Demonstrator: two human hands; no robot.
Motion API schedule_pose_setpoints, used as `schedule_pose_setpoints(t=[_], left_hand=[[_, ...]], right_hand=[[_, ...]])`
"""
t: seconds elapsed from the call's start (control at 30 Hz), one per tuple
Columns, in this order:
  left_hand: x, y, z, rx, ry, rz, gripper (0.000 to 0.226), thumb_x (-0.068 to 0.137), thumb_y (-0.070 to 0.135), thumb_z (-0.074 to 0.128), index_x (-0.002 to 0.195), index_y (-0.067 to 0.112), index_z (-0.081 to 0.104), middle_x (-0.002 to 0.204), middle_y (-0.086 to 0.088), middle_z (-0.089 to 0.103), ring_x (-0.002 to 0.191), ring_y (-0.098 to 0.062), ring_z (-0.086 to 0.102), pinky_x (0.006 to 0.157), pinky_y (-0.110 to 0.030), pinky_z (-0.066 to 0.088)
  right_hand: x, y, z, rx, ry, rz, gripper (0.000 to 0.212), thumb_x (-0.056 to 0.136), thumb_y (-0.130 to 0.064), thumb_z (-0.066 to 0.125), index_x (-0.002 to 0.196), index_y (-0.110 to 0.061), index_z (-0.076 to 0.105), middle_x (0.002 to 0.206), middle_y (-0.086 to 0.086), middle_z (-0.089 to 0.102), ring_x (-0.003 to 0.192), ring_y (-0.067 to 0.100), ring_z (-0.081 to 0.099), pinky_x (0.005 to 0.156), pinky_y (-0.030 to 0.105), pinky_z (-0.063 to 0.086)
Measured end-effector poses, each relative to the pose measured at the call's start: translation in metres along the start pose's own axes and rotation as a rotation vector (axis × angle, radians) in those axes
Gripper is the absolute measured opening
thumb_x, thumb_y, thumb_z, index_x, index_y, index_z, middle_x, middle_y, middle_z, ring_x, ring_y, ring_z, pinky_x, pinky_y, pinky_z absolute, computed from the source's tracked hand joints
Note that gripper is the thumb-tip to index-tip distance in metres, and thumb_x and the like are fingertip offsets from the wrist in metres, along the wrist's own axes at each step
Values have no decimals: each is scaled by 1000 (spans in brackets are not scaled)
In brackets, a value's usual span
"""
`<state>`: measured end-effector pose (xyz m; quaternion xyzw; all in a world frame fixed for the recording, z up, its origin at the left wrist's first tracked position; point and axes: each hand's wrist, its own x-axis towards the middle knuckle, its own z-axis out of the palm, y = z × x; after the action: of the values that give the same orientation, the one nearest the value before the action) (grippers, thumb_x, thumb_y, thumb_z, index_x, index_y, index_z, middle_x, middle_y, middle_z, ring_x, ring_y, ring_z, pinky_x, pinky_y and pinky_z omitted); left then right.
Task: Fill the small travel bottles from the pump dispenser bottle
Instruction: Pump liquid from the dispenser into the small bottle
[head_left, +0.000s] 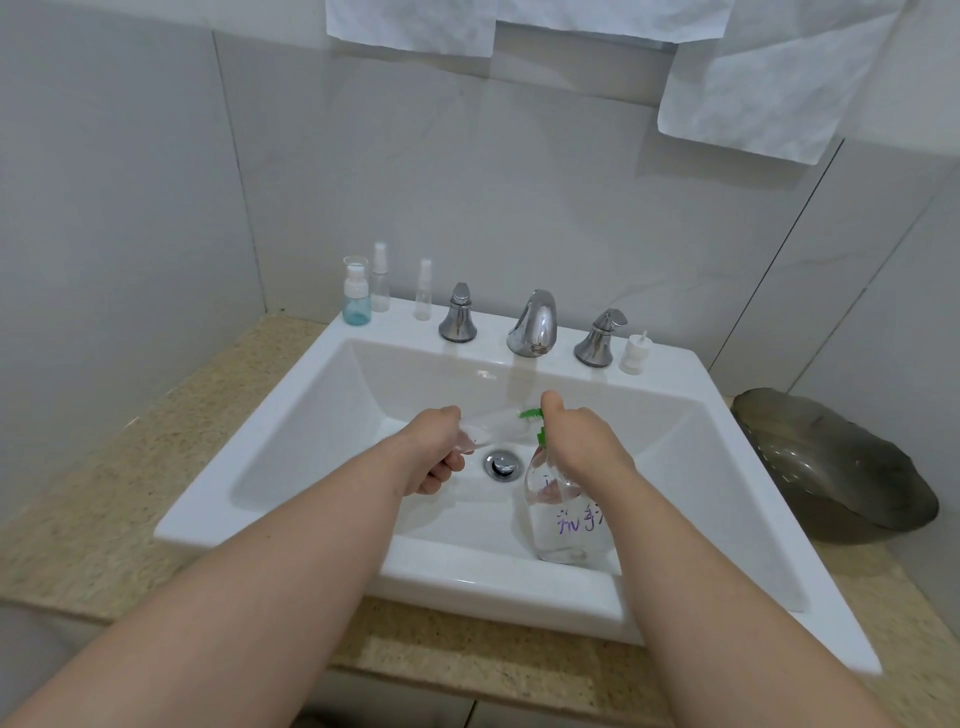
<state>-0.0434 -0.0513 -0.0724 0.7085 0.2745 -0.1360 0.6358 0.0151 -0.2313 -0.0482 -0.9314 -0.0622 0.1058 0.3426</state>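
the left hand (436, 452) is curled round one small clear travel bottle (493, 423), holding it almost flat over the sink (291, 415) with its far end pointing toward the right hand (584, 447). the right hand is closed over the top of the one pump dispenser bottle (563, 519), thumb raised. the green pump head (532, 415) pokes out just left of this hand, right at the travel bottle's end; whether they touch i cannot tell. the dispenser is clear, has purple writing and stands upright in the basin below the right hand.

beyond the left hand, three more small bottles stand on the sink's back rim: a blue-tinted bottle (357, 301), a clear spray bottle (380, 286) just beside it, and a second spray bottle (423, 296) nearer the taps. beyond the right hand sits one white pump top (635, 356). well right of that hand, one grey metal bowl (841, 467) lies on the counter (78, 519).
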Motion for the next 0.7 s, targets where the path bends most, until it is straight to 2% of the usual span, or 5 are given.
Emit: schedule_pose_setpoints(t=[0.13,0.33,0.53,0.6,0.7], left_hand=[[0,0,0,0,-4,6,17,98,24,37,89,14,47,60,1,30,48,-15,16,49,-23,13],[1,-1,1,1,5,-6,23,99,28,34,87,14,48,58,1,32,47,-15,16,47,-20,13],[-1,1,0,-12,-9,0,18,97,25,36,88,14,47,61,1,30,49,-15,16,48,-22,13],[-1,1,0,-18,-5,-3,20,99,27,36,90,14,48,61,1,31,49,-15,16,48,-23,13],[0,0,0,-28,-1,-9,22,100,28,35,92,13,49,60,1,32,48,-14,17,48,-23,13]], right_hand=[[-1,1,-2,-13,12,-1,58,97,-42,25,73,-9,66,73,-4,69,77,24,60,74,33,48],[0,2,-3,-18,25,7,51,102,-37,24,69,-11,53,68,-2,58,69,20,52,66,33,40],[2,3,-1,-73,-5,28,77,97,-56,16,83,-9,74,67,-6,70,86,22,63,87,38,53],[4,4,1,-84,-13,26,74,95,-55,15,84,-10,73,74,-4,74,87,23,63,89,39,53],[5,5,2,-86,-4,21,64,94,-49,18,81,-10,67,68,-9,74,82,22,62,84,36,53]])
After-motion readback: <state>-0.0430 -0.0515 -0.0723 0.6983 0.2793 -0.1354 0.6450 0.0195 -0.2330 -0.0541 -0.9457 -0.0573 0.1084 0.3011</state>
